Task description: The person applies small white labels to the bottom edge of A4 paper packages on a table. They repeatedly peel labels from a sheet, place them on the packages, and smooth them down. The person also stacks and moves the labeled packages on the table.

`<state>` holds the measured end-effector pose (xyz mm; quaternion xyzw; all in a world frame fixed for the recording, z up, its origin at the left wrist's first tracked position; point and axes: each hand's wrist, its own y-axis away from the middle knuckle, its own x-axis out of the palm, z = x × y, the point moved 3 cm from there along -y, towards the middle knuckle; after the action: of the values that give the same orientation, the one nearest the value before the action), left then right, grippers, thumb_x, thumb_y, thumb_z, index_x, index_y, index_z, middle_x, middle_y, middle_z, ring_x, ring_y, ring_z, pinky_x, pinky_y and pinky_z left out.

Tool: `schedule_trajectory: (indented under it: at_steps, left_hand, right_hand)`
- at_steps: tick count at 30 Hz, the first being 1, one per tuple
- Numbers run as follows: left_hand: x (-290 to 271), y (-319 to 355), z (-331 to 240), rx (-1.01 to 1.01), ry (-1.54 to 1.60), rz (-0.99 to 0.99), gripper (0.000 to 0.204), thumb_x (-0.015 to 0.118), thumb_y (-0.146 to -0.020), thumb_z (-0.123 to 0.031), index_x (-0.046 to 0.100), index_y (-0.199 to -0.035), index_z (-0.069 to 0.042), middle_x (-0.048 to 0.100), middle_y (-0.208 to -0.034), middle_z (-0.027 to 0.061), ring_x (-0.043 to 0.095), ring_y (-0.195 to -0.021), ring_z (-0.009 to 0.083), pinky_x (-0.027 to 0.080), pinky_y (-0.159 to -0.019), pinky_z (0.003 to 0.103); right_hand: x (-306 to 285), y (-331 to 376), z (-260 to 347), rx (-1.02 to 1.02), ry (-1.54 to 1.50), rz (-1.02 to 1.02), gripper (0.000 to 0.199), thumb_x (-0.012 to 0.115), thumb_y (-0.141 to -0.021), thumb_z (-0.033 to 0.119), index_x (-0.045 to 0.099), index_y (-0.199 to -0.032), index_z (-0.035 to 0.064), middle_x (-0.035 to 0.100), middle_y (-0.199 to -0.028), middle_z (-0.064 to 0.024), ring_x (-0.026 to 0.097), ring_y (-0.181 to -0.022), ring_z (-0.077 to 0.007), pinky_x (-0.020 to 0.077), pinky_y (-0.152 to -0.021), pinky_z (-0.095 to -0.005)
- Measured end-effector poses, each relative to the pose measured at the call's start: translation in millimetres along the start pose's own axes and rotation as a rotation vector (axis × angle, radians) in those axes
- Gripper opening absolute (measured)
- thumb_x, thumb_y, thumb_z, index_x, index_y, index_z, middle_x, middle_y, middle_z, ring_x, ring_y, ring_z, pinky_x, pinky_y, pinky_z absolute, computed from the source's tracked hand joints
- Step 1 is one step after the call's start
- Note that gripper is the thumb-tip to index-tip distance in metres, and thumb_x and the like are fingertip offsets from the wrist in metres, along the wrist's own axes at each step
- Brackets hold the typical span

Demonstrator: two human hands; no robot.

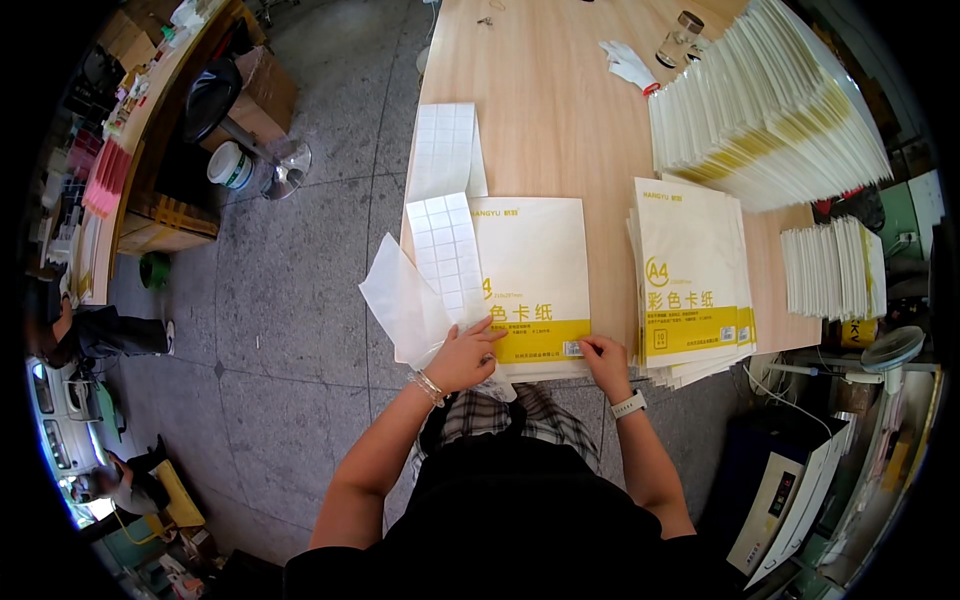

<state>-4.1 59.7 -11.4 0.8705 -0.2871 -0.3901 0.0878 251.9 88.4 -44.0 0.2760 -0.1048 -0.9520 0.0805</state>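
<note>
A white paper packet (530,255) with yellow print and a yellow band lies at the table's near edge. Over its left side runs a long strip of label sheet (447,245), with pale backing paper (400,290) hanging off the table's left edge. My left hand (463,358) lies on the strip's lower end and the packet's edge, fingers spread. At the packet's lower right corner, my right hand (607,366) has thumb and forefinger pinched on the end of a small white barcode label (573,349). Whether the label is fully stuck down cannot be seen.
To the right lies a stack of similar packets (690,260). Behind it leans a long row of packets (760,120), with a smaller bundle (830,270) at the far right. A white glove (628,65) and a glass bottle (680,40) are at the back.
</note>
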Motion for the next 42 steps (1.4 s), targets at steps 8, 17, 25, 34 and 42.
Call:
schedule_trajectory:
  at_steps: [8, 17, 25, 34, 42]
  left_hand:
    - [-1, 0, 0, 0.012, -0.026, 0.0, 0.019, 0.045, -0.076, -0.018, 0.059, -0.076, -0.005, 0.042, -0.129, -0.0001, 0.022, -0.129, 0.0225, 0.018, -0.092, 0.066]
    - [1, 0, 2, 0.017, 0.014, -0.021, 0.016, 0.048, -0.076, -0.016, 0.055, -0.066, -0.006, 0.041, -0.13, -0.0009, 0.02, -0.129, 0.024, 0.016, -0.094, 0.065]
    - [-4, 1, -1, 0.059, -0.08, 0.001, 0.017, 0.047, -0.077, -0.017, 0.053, -0.066, -0.005, 0.04, -0.13, -0.0005, 0.022, -0.129, 0.0241, 0.021, -0.092, 0.065]
    - [15, 0, 22, 0.083, -0.045, -0.065, 0.015, 0.05, -0.073, -0.02, 0.057, -0.075, -0.007, 0.042, -0.129, 0.0017, 0.024, -0.128, 0.0257, 0.023, -0.09, 0.065]
    - [-6, 2, 4, 0.206, 0.12, -0.12, 0.014, 0.052, -0.077, -0.017, 0.059, -0.076, -0.005, 0.054, -0.114, 0.0064, 0.037, -0.119, 0.0299, 0.031, -0.089, 0.055]
  right_hand:
    - [1, 2, 14, -0.067, 0.132, -0.043, 0.015, 0.059, -0.076, 0.011, 0.062, -0.08, -0.0023, 0.061, -0.071, -0.0151, 0.06, -0.063, -0.0232, 0.046, -0.059, -0.0298]
    - [1, 3, 25, -0.054, 0.358, -0.006, 0.018, 0.063, -0.073, 0.016, 0.061, -0.082, 0.0009, 0.06, -0.07, -0.0133, 0.059, -0.065, -0.0263, 0.0452, -0.057, -0.0332]
    - [-12, -4, 29, -0.029, 0.483, -0.041, 0.034, 0.065, -0.071, 0.026, 0.052, -0.089, 0.0007, 0.059, -0.077, -0.0174, 0.057, -0.069, -0.0333, 0.0446, -0.06, -0.0392]
    - [17, 5, 4, 0.053, 0.553, -0.077, 0.046, 0.062, -0.071, 0.04, 0.052, -0.085, -0.0034, 0.056, -0.085, -0.0205, 0.054, -0.081, -0.0341, 0.044, -0.071, -0.0414]
    - [-4, -8, 5, 0.021, 0.108, -0.059, 0.034, 0.068, -0.071, 0.025, 0.052, -0.086, -0.0012, 0.057, -0.076, -0.0118, 0.055, -0.07, -0.0199, 0.0443, -0.064, -0.0303]
